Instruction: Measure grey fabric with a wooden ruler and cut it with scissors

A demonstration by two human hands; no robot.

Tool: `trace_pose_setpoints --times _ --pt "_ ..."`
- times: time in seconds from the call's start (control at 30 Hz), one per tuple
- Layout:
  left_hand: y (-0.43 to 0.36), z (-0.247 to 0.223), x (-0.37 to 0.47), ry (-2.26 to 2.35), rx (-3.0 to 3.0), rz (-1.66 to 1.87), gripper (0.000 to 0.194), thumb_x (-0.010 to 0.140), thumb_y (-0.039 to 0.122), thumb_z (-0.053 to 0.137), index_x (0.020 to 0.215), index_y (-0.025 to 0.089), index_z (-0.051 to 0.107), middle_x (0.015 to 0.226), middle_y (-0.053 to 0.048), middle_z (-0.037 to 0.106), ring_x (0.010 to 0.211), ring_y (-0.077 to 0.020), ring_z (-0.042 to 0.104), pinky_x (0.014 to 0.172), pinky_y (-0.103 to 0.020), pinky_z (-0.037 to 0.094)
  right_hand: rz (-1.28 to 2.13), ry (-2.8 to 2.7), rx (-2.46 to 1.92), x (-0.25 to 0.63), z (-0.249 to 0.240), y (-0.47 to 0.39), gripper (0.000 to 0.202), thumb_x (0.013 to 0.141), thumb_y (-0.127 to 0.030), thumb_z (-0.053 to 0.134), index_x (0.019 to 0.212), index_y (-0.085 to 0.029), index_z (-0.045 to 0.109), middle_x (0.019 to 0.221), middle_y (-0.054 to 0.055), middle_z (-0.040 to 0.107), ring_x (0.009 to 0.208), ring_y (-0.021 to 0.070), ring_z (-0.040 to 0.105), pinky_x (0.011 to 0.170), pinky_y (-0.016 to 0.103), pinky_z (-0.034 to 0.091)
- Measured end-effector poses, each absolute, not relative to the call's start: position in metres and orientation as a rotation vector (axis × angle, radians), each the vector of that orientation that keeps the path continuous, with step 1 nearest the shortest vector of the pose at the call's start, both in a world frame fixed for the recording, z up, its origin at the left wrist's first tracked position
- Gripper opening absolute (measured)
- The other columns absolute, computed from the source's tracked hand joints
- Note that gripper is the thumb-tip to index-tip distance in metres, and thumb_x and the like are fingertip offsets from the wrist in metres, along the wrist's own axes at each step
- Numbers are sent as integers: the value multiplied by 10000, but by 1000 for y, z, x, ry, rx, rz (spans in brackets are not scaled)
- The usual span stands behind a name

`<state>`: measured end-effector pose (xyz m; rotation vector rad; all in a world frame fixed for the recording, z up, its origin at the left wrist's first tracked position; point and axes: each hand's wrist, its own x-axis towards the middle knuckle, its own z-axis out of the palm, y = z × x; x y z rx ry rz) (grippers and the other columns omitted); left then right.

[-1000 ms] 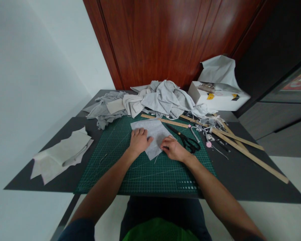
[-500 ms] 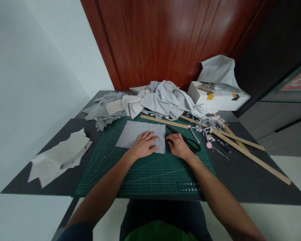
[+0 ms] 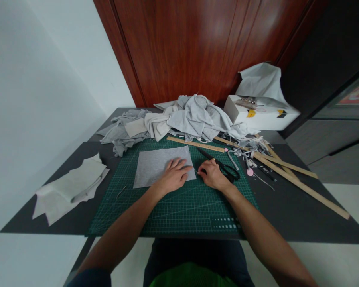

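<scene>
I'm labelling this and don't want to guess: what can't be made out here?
All in the head view:
- What, if anything, the right hand pinches: too small, partly hidden by its fingers.
- Part of the grey cloth: under the left hand.
- Part of the black scissors: behind the right hand.
- The wooden ruler's markings: too small.

The table (image 3: 290,211) is dark grey. On it lies a green mat (image 3: 179,215) (it has a grid). Behind the mat is a heap of cloth (image 3: 194,117), and right of this, a white box (image 3: 260,118). Wooden strips (image 3: 305,189) lie at right, pale cloth (image 3: 73,181) at left.
</scene>
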<state>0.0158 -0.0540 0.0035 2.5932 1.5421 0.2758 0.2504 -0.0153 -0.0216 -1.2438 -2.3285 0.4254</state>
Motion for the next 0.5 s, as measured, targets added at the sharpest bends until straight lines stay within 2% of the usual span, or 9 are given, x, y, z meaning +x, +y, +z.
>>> trace_pose_setpoints --times 0.17,0.33,0.5 --pt "-53 4 12 1513 2589 344 438 999 265 519 1416 305 649 1563 -67 549 1492 -294 412 1250 -543 310 305 -2250 -1372 253 -27 -13 157 875 -77 598 816 -204 668 953 141 674 980 310 533 843 423 428" --pt "-52 5 10 1477 2572 389 459 951 222 564 1395 284 660 1513 -61 590 1466 -274 442 1248 -493 332 316 -2072 -1383 260 -24 -5 205 832 -32 506 900 -177 634 930 132 638 927 292 548 895 435 417" --pt "-51 11 13 1482 2544 448 428 897 162 585 1291 259 722 1367 -64 675 1352 -258 545 1211 -457 385 328 -1930 -1452 266 -22 1 215 785 -24 493 874 -197 583 897 113 624 882 275 554 851 406 438"
